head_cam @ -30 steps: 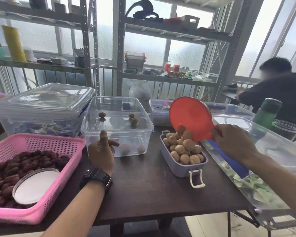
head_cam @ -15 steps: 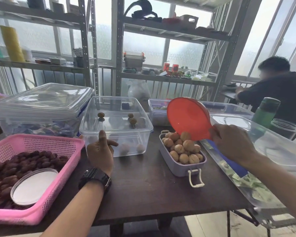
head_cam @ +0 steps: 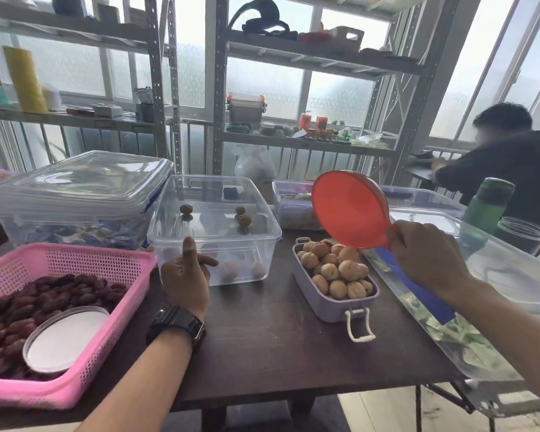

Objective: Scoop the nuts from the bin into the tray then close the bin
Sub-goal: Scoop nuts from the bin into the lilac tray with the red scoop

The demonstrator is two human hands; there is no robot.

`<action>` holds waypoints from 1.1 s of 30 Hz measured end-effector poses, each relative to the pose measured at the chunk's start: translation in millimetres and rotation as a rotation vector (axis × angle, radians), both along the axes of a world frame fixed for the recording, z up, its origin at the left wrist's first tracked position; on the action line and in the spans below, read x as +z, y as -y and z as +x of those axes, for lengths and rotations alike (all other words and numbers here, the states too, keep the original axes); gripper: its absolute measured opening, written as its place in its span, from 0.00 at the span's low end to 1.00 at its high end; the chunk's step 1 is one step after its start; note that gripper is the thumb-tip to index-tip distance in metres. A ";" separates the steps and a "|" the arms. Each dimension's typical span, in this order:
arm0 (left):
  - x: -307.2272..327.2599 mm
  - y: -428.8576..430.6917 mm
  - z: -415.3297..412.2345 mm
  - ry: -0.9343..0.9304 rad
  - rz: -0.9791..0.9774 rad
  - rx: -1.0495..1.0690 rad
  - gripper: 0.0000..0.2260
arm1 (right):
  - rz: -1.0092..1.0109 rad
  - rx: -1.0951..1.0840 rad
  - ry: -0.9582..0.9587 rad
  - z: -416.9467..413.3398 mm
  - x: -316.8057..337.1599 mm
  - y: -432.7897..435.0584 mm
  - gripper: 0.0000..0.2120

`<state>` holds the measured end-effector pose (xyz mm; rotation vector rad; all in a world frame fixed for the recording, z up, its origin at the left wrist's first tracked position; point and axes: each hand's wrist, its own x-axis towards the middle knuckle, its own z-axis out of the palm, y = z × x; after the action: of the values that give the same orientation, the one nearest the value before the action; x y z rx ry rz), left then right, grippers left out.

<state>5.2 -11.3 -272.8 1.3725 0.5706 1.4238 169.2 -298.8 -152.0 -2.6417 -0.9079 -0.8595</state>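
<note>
A clear plastic bin (head_cam: 264,241) stands open at the table's middle with a few nuts (head_cam: 244,219) left inside. To its right sits a lilac tray (head_cam: 326,302) heaped with walnuts (head_cam: 337,268). My right hand (head_cam: 424,260) grips the handle of a red scoop (head_cam: 349,208), which is tipped on edge above the tray's far end, its underside toward me. My left hand (head_cam: 186,277) rests against the bin's near wall, thumb up, fingers loosely curled, holding nothing. A clear lid (head_cam: 508,272) lies at the right under my right arm.
A pink basket (head_cam: 85,263) of dark dried fruit with a round white lid sits at the left. A lidded clear bin (head_cam: 75,188) stands behind it. More containers, a green bottle (head_cam: 487,204) and a glass jar are at the right. A person sits at far right.
The last nuts have dropped from the scoop into the tray. The scoop has lifted slightly and stays tilted. My left hand has not moved.
</note>
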 end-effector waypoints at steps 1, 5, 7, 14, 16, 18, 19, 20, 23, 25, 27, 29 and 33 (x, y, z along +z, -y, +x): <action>-0.2 0.0 0.1 -0.003 0.002 0.007 0.29 | 0.008 -0.008 0.005 1.2 0.2 -1.3 0.17; -0.7 0.2 0.7 -0.013 -0.005 0.008 0.30 | 0.107 0.003 -0.009 0.0 5.5 -16.1 0.19; -0.1 0.6 1.9 0.000 -0.024 0.006 0.30 | 0.158 0.055 -0.049 -7.1 12.6 -35.9 0.19; 1.4 0.6 2.9 -0.004 -0.100 -0.030 0.31 | 0.039 0.262 -0.149 -40.3 29.8 -152.2 0.17; 2.5 1.2 3.3 0.002 -0.118 -0.036 0.31 | -0.096 0.283 -0.186 -47.1 26.7 -186.8 0.13; 1.3 0.2 4.3 0.016 -0.120 -0.036 0.31 | -0.230 0.274 -0.193 -49.8 21.0 -214.6 0.09; 0.7 -0.3 4.6 0.015 -0.120 -0.033 0.31 | -0.270 0.266 -0.206 -48.8 18.2 -224.8 0.09; -0.3 -0.9 4.6 0.017 -0.124 -0.033 0.31 | -0.290 0.259 -0.215 -48.3 16.2 -231.6 0.10; -1.9 -2.5 5.0 0.030 -0.139 -0.041 0.30 | -0.291 0.226 -0.227 -45.8 11.1 -242.5 0.10; -2.8 -3.6 5.6 0.021 -0.137 -0.039 0.31 | -0.300 0.199 -0.231 -44.7 7.9 -247.8 0.10; -3.4 -3.9 6.5 0.015 -0.139 -0.042 0.31 | -0.331 0.181 -0.211 -44.0 5.1 -253.6 0.11; -3.3 -4.1 7.2 0.027 -0.143 -0.046 0.31 | -0.419 0.186 -0.173 -45.1 3.9 -259.7 0.14; -5.9 -6.0 7.7 0.012 -0.104 -0.025 0.31 | -0.558 0.218 -0.162 -48.8 -1.9 -273.9 0.15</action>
<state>12.9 -5.3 -278.7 1.2833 0.6093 1.3627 120.5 -24.9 -153.8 -2.9143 -1.5365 -0.3674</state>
